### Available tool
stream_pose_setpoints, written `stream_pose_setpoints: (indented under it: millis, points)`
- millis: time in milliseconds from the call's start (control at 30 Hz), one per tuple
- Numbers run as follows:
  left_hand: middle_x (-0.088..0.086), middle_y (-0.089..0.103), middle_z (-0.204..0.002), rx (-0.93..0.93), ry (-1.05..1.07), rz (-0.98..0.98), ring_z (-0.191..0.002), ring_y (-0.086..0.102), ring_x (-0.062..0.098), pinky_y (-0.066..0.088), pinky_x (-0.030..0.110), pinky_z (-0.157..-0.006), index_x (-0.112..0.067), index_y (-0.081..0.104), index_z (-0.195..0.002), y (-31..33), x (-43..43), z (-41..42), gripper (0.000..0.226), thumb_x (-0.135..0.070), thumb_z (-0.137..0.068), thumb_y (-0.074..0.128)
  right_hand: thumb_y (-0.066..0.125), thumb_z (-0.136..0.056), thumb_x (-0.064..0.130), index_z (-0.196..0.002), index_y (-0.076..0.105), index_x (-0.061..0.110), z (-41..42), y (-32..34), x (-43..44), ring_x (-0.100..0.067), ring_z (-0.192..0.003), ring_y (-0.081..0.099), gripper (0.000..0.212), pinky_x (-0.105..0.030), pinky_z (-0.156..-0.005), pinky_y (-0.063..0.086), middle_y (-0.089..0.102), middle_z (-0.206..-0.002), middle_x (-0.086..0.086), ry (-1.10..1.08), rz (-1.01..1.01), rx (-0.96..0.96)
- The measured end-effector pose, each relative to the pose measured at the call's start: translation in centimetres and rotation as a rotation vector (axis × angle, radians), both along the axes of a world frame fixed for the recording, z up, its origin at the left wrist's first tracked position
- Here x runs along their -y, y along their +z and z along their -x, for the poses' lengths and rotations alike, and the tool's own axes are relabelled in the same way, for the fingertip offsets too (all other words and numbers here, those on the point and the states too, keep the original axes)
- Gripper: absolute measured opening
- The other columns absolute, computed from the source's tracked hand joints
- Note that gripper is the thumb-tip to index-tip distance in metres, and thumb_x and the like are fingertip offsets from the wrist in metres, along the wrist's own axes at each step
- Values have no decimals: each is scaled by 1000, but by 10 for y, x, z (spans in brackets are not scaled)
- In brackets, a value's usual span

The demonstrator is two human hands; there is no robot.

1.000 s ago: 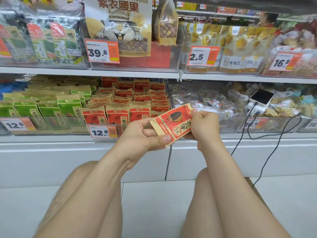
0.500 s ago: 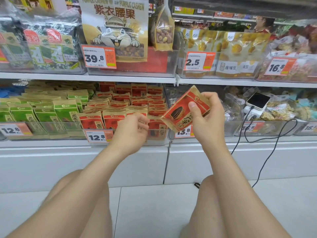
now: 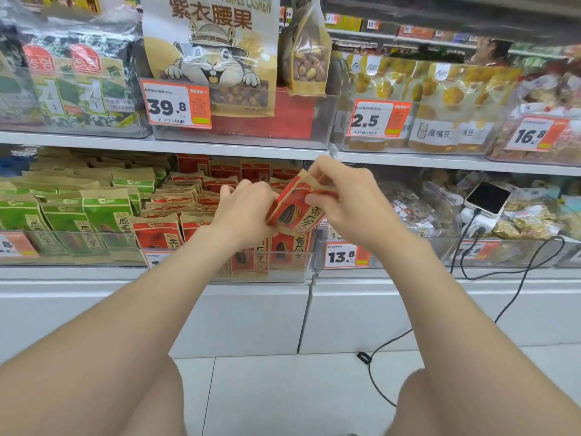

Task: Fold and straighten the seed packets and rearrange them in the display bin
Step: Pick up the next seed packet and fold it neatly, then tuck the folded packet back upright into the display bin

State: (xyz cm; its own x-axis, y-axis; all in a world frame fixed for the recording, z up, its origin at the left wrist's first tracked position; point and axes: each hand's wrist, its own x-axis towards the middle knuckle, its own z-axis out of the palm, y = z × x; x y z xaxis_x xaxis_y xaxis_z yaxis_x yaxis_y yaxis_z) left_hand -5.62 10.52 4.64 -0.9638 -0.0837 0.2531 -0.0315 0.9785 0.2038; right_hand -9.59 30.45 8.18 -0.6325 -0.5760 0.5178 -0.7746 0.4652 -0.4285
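Observation:
A red and tan seed packet [image 3: 295,209] hangs tilted just above the front right of the clear display bin [image 3: 283,272]. My right hand [image 3: 349,199] pinches its top edge, fingers curled over the paper. My left hand [image 3: 245,212] is against the packet's left side and over the packets below; its fingertips are hidden, so its hold is unclear. The bin holds several rows of matching red seed packets [image 3: 157,231], some upright at the front, others leaning or lying flat behind.
A bin of green seed packets [image 3: 103,212] stands to the left. On the right a bin of mixed snacks holds a phone [image 3: 487,196] on a charger, its black cable [image 3: 518,278] trailing to the floor. An upper shelf [image 3: 235,149] hangs close overhead.
Both hands have moved up and forward to the bin with the packet. My left hand, which had let go half a second ago, is back against the packet's left side.

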Motion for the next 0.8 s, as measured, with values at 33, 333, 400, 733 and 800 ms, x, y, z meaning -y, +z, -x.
stream_pose_setpoints:
  millis: [33, 333, 400, 733, 800]
  points:
    - [-13, 62, -102, 27, -14, -18, -105, 52, 24, 35, 52, -100, -42, 66, -88, 0, 3, 3, 25, -29, -86, 87, 77, -95, 13, -102, 58, 17, 6, 3, 0, -32, -85, 59, 20, -48, -80, 52, 69, -86, -1, -6, -19, -23]
    - [-10, 60, -114, 128, -44, -103, -115, 52, 20, 50, 46, -99, -35, 71, -113, 5, 23, 33, 31, -28, -88, 89, 74, -97, 9, -109, 60, 24, 21, -14, -10, -23, -87, 71, 24, -45, -78, 56, 76, -94, 8, 9, 42, 20]
    - [-7, 66, -112, 129, -14, -95, -116, 57, 24, 52, 47, -95, -37, 70, -104, 7, 22, 38, 22, -33, -90, 86, 75, -97, 10, -111, 62, 25, 23, -17, -9, -20, -86, 70, 24, -44, -76, 57, 75, -94, 11, 12, 22, 35]
    - [10, 62, -118, -125, 182, 152, -104, 65, 38, 39, 43, -81, -16, 61, -122, -4, 3, 59, 45, 5, -84, 72, 66, -102, 16, -133, 66, 25, 26, -38, 24, -36, -108, 68, 33, -49, -94, 52, 78, -110, -4, -67, -363, -96]
    - [12, 65, -116, -83, 236, 87, -104, 65, 40, 41, 43, -81, -16, 64, -118, -2, 7, 67, 36, 2, -87, 70, 64, -103, 16, -133, 68, 26, 30, -40, 25, -34, -113, 68, 33, -49, -98, 52, 78, -116, -2, -110, -339, -139]
